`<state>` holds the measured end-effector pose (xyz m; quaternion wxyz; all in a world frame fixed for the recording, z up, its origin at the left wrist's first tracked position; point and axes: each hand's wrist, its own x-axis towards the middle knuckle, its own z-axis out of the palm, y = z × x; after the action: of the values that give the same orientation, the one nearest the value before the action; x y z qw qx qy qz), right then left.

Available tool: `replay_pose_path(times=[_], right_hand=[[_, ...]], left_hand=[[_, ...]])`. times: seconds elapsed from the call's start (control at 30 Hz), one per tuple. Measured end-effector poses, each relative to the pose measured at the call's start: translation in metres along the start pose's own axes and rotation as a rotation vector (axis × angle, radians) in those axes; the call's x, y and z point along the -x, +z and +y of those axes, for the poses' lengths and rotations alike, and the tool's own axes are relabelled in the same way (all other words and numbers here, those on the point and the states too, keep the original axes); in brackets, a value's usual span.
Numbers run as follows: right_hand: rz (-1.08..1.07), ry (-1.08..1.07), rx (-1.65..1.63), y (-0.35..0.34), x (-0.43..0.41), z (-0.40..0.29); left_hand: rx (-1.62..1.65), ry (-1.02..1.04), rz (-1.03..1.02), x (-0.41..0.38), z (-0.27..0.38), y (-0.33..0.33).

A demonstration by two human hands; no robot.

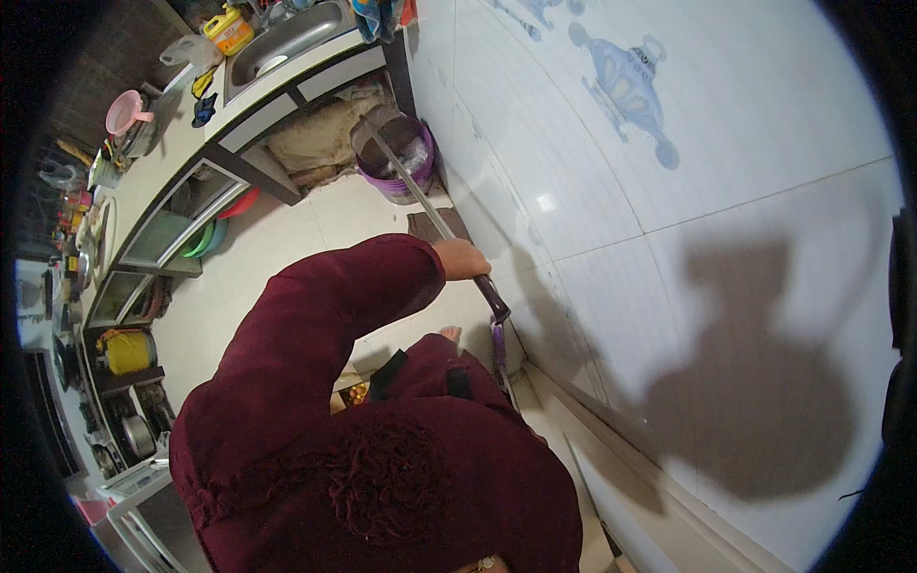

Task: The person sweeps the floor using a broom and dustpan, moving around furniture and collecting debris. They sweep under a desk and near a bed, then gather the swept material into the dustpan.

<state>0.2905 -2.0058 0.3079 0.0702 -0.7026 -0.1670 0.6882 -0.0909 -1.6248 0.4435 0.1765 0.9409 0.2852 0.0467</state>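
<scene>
My left hand is closed around the dark upper part of a long metal pole. The pole slants away to the upper left, and its far end, with what looks like a brownish pan, is over a purple plastic bucket beside the tiled wall. Clear crumpled plastic shows in the bucket. Close to the pole's dark grip is a second, purple handle, running down past my leg; what it belongs to is hidden. Only a bit of wrist with a bracelet shows at the bottom edge; my right hand itself is out of view.
The tiled wall rises close on the right. Along the left runs a kitchen counter with a metal sink, a yellow jug and a pink strainer. Basins and pots stand on shelves below. A brown mat lies near the bucket.
</scene>
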Motion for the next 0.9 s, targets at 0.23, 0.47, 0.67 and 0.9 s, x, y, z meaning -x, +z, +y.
replay_pose_path(times=[0.23,0.47,0.67,0.9], right_hand=[[-0.438,-0.309,-0.668,-0.02,-0.065,0.088],[0.122,0.022,0.068,0.03,0.044,-0.044],[0.107,0.154,-0.102,0.025,0.037,-0.039],[0.068,0.022,0.069,0.027,0.007,-0.011]], left_hand=[[-0.061,0.203,0.137,0.009,0.031,0.006],[0.067,0.138,-0.214,0.045,0.021,-0.005],[0.059,0.11,-0.112,0.033,0.017,-0.033],[0.023,0.182,-0.075,0.048,0.06,-0.018]])
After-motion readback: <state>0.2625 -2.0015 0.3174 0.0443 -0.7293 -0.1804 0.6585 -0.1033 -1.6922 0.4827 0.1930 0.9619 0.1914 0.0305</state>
